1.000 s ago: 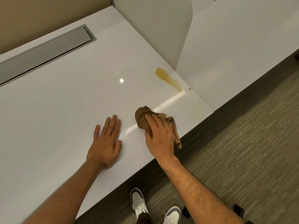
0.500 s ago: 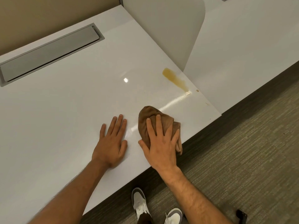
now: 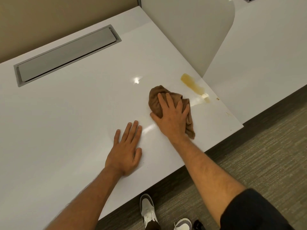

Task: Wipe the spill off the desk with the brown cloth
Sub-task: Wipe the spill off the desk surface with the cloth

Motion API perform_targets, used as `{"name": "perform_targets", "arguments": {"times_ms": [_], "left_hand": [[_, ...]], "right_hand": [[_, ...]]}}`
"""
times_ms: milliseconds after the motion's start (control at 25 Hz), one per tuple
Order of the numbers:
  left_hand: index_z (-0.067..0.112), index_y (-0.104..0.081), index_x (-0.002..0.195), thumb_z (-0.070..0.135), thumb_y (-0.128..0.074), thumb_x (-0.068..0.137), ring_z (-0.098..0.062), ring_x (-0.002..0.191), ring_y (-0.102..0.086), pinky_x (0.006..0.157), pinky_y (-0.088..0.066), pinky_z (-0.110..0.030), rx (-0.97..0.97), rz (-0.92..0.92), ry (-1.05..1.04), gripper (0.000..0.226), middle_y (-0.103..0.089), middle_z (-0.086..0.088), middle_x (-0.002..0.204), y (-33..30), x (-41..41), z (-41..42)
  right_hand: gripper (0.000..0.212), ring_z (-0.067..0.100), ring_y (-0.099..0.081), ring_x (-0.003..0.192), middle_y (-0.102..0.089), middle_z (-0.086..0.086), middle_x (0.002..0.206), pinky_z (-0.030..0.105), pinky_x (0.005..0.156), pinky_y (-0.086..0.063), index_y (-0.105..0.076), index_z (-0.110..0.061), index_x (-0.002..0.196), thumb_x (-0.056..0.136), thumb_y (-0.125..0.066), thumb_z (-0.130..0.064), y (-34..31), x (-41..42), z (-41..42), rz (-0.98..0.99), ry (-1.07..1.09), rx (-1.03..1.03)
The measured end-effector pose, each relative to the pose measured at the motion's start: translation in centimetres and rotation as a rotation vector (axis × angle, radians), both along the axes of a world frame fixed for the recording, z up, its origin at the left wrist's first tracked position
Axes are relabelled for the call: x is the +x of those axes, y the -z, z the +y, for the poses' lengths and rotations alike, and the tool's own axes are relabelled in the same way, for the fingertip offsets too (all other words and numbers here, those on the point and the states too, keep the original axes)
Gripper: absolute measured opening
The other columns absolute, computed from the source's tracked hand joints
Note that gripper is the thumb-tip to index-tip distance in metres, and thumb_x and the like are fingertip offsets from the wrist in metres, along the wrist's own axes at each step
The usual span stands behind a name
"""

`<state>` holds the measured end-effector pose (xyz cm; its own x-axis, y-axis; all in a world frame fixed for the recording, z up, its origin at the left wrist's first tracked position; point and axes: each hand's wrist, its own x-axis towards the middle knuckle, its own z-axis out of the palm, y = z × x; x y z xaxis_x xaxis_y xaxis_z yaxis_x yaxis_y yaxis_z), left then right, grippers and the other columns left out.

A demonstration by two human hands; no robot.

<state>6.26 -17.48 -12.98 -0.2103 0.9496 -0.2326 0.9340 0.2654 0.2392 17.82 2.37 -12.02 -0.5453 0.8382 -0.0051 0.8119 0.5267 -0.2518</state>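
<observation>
Your right hand (image 3: 171, 117) presses the cloth (image 3: 155, 100) flat-fingered onto the desk (image 3: 66, 113); left hand (image 3: 126, 150) rests open, bracing. Spill (image 3: 192, 83) lies near, at 1 o'clock from the cloth. Cloth looks soft, light, bunches easily: keep your palm over its middle.

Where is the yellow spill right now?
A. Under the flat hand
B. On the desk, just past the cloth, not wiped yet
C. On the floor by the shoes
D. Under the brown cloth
B: the spill lies bare on the desk, beyond the cloth that the right hand presses.
</observation>
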Motion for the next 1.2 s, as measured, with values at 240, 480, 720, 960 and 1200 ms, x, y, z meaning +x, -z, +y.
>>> {"name": "perform_targets", "arguments": {"times_ms": [240,480,720,960,1200], "left_hand": [[0.024,0.013,0.165,0.05,-0.011,0.102,-0.016,0.161,0.02,0.13,0.012,-0.048,0.006,-0.015,-0.005,0.073,0.021,0.002,0.174,-0.1,-0.1,-0.1],[0.024,0.012,0.166,0.048,-0.016,0.103,-0.014,0.161,0.02,0.13,0.012,-0.047,0.031,-0.009,-0.002,0.073,0.02,0.004,0.174,0.4,-0.2,-0.3],[0.023,0.007,0.167,0.045,-0.019,0.103,-0.016,0.162,0.015,0.131,0.005,-0.051,0.053,-0.01,0.004,0.073,0.015,0.003,0.176,0.5,-0.2,-0.2],[0.022,0.006,0.168,0.043,-0.022,0.103,-0.017,0.163,0.012,0.131,0.0,-0.054,0.061,-0.004,0.004,0.074,0.013,0.002,0.176,0.4,-0.2,-0.4],[0.022,0.01,0.167,0.043,-0.022,0.104,-0.016,0.162,0.016,0.131,0.004,-0.052,0.05,-0.012,0.008,0.074,0.017,0.003,0.176,0.4,-0.2,-0.4]], "right_hand": [[0.058,0.029,-0.039,0.141,-0.047,-0.013,0.156,0.061,0.12,-0.014,-0.047,-0.039,0.149,0.094,-0.059,-0.051,-0.1,0.0,2.2,0.186,-0.065,-0.056],[0.047,0.023,-0.052,0.13,-0.063,-0.01,0.139,0.055,0.121,-0.019,-0.063,-0.031,0.136,0.091,-0.066,-0.043,-0.4,2.7,0.1,0.321,-0.233,-0.094],[0.043,0.007,-0.048,0.126,-0.066,-0.019,0.123,0.044,0.124,-0.015,-0.062,-0.038,0.128,0.086,-0.066,-0.044,-0.1,8.6,-4.7,0.424,-0.389,-0.299],[0.031,-0.007,-0.048,0.114,-0.063,-0.022,0.111,0.032,0.117,-0.03,-0.067,-0.043,0.116,0.085,-0.063,-0.048,-2.9,12.1,-5.7,0.444,-0.344,-0.563],[0.033,0.018,-0.07,0.067,-0.071,-0.006,0.09,0.034,0.053,-0.06,-0.068,-0.05,0.114,0.083,-0.063,-0.057,-7.3,12.7,-4.0,0.923,0.197,-0.854]]}}
